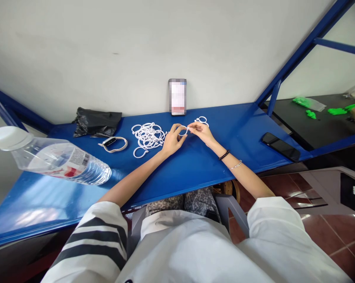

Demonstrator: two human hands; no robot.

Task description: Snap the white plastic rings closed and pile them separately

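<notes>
A white plastic ring (183, 131) with a small knob is held between my two hands above the blue table. My left hand (173, 140) grips its left side, fingers curled around it. On the ring's right side, the fingertips of my right hand (201, 131) pinch near the knob. Left of my left hand lies a tangled pile of similar white rings (149, 135). Just beyond my right hand rests a small group of white rings (202, 119), partly hidden by that hand. Whether the held ring is fastened or parted at the knob I cannot tell.
A phone (178, 97) leans upright against the wall. To the left are a black plastic bag (97, 122), a watch (114, 144) and a large water bottle (62, 159). Another phone (280, 146) lies at the right. Blue metal bars (301, 51) frame the table (171, 173).
</notes>
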